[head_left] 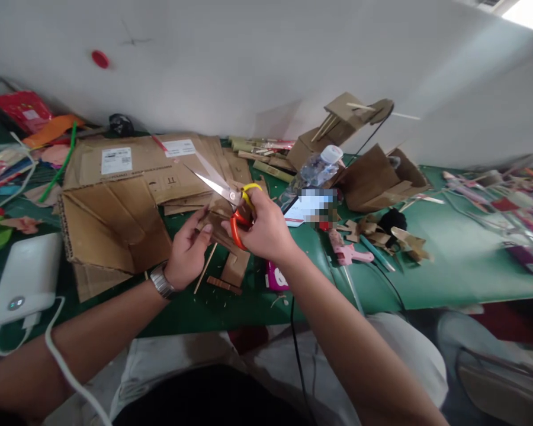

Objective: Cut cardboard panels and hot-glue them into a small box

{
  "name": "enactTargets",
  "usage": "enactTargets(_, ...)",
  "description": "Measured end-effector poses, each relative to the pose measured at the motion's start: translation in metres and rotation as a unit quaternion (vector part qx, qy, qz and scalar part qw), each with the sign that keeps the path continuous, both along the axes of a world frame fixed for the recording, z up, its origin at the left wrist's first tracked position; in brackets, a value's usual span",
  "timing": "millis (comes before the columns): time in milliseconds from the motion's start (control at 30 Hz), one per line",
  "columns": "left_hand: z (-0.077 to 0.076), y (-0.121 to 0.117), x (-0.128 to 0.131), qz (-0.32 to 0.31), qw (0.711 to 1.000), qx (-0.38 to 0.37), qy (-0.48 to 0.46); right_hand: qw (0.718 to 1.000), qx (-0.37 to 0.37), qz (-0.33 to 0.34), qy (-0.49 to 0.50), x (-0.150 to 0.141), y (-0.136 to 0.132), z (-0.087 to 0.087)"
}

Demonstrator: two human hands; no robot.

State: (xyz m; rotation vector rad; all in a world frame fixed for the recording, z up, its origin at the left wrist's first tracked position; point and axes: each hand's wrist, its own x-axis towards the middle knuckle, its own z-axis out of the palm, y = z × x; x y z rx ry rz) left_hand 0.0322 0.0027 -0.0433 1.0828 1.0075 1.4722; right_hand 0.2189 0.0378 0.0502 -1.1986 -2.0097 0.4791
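Note:
My right hand (266, 228) grips a pair of scissors (222, 189) by its orange and yellow handles, with the steel blades apart and pointing up-left. My left hand (187, 248), a metal watch on its wrist, pinches a small brown cardboard piece (220, 228) just under the blades. More cardboard offcuts (235, 269) and a thin wooden stick (204, 269) lie on the green table (448, 260) below both hands.
Flattened cardboard boxes (124, 195) lie to the left, a white power bank (26, 278) with its cable at the near left edge. A plastic bottle (315, 171), a phone (311, 207), a pink glue gun (350, 253) and cardboard scraps (382, 177) sit to the right. A white wall runs behind.

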Motion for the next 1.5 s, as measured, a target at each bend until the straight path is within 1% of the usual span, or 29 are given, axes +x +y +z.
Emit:
enactTargets(133,-0.002,0.009,0.002,0.066,0.995,-0.051,-0.046,0.996,0.011,-0.009,-0.089,-0.008,0.010,0.003)
enactTargets(267,0.001,0.015,0.002,0.078,0.994,-0.059,-0.042,0.989,-0.016,-0.010,-0.144,-0.007,0.023,0.001)
enactTargets(367,0.006,0.017,0.001,0.093,0.991,-0.065,-0.077,0.986,-0.048,-0.040,-0.157,0.000,0.034,0.002)
enactTargets(500,0.012,0.018,-0.001,0.110,0.985,-0.041,-0.128,0.989,-0.051,-0.101,-0.096,0.013,0.045,0.006)
enactTargets(600,0.015,0.019,-0.002,0.119,0.984,-0.015,-0.133,0.991,-0.046,-0.120,-0.036,0.021,0.045,0.008)
enactTargets(667,0.015,0.018,-0.001,0.116,0.984,-0.005,-0.134,0.991,-0.055,-0.120,0.017,0.025,0.040,0.009)
enactTargets(733,0.014,0.016,0.000,0.103,0.986,0.003,-0.131,0.985,-0.092,-0.104,0.098,0.028,0.029,0.008)
enactTargets(767,0.013,0.014,0.001,0.093,0.988,0.005,-0.123,0.978,-0.121,-0.092,0.145,0.028,0.023,0.008)
enactTargets(833,0.012,0.007,0.004,0.064,0.993,0.005,-0.099,0.956,-0.173,-0.073,0.225,0.029,0.006,0.007)
enactTargets(900,0.011,-0.003,0.008,0.016,0.997,-0.001,-0.071,0.936,-0.211,-0.063,0.274,0.030,-0.011,0.007)
enactTargets(1000,0.014,-0.020,0.010,-0.076,0.997,0.001,-0.035,0.921,-0.236,-0.069,0.302,0.031,-0.034,0.008)
enactTargets(1100,0.021,-0.032,0.009,-0.154,0.987,0.041,0.001,0.915,-0.235,-0.094,0.313,0.036,-0.050,0.013)
enactTargets(1167,0.025,-0.035,0.007,-0.194,0.978,0.072,0.019,0.915,-0.235,-0.105,0.312,0.041,-0.057,0.016)
enactTargets(1233,0.027,-0.036,0.005,-0.209,0.973,0.094,0.034,0.918,-0.233,-0.108,0.301,0.046,-0.062,0.017)
enactTargets(1300,0.027,-0.035,0.005,-0.197,0.974,0.099,0.048,0.923,-0.232,-0.106,0.288,0.049,-0.066,0.016)
enactTargets(1400,0.026,-0.034,0.006,-0.173,0.979,0.088,0.058,0.929,-0.227,-0.114,0.270,0.051,-0.069,0.011)
enactTargets(1500,0.026,-0.035,0.007,-0.176,0.981,0.070,0.051,0.931,-0.206,-0.133,0.272,0.050,-0.071,0.005)
